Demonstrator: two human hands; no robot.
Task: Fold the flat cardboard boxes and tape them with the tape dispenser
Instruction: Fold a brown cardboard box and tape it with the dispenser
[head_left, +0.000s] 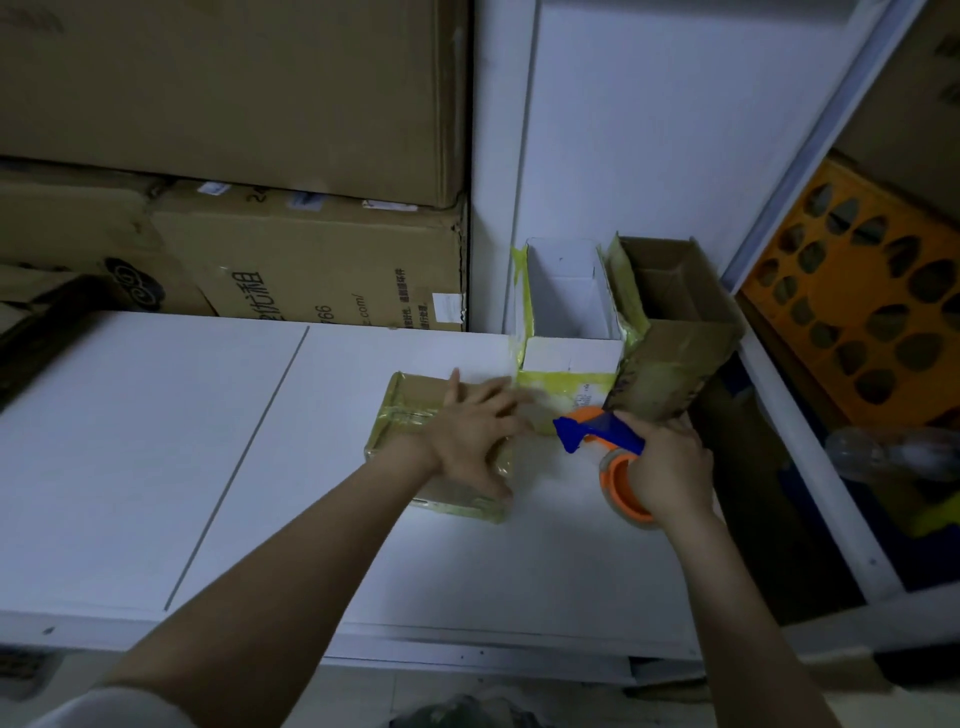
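Two bare forearms (291, 587) reach in from the bottom edge, over the front of the white desk (182, 457).

The right hand (670, 467) has its grip clamped on the tape dispenser (608, 441): the fingers curl round the orange roll, and the blue nose sticks out to the left, just above the desk. The left hand (478, 441) makes no grip at all. Its fingers are spread and flat, and the palm presses down on the top of a small brown box (405, 410) that sits on the desk and already shows glossy yellowish tape along its edges.

What the next move seems to turn on is this: the box lies to the left of the dispenser, near it, with a strip of bare desk between them, and the blue nose points toward the box's right side. The right hand is the nearer one for taping, and the left serves as the hold-down. The dispenser's long axis runs left to right; whether the box is longer across or front to back is hard to tell.

Further back, against the wall, stand an open white box (566, 296) and, touching it on the right, an open brown carton (675, 322).
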